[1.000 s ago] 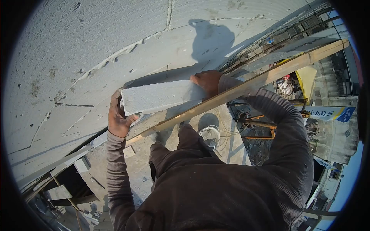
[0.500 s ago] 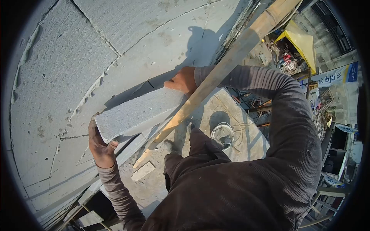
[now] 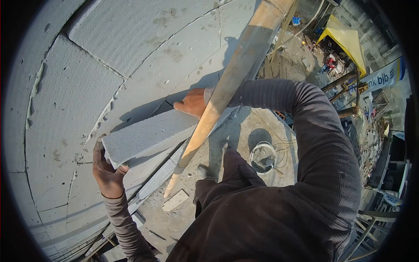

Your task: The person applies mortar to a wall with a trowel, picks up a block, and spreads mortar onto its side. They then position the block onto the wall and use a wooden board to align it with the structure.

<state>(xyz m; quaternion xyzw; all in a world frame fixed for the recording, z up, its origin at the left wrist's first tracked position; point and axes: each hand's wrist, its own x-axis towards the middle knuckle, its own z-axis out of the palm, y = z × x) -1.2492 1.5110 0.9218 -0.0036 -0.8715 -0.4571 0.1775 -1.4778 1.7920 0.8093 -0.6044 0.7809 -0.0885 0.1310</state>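
A pale grey aerated concrete block (image 3: 148, 133) is held lengthwise between my two hands, close against the block wall (image 3: 78, 109). My left hand (image 3: 109, 172) grips its near left end, with the thumb low on one side and the fingers round the end face. At the opposite end my right hand (image 3: 192, 103) is closed over the upper edge, its fingers partly hidden. A bamboo pole (image 3: 222, 91) slants across in front of my right wrist and covers part of the block's right end.
Below on the concrete floor stands a bucket (image 3: 263, 157) with grey material inside. A flat light offcut (image 3: 176, 200) lies by the pole's lower end. Beyond the platform are a yellow canopy (image 3: 345, 41), a bank banner (image 3: 382, 81) and scattered debris far down.
Both hands and the block have shifted slightly left in view, and the block's left end sits a little lower. The camera view has also moved. Both hands keep their hold.
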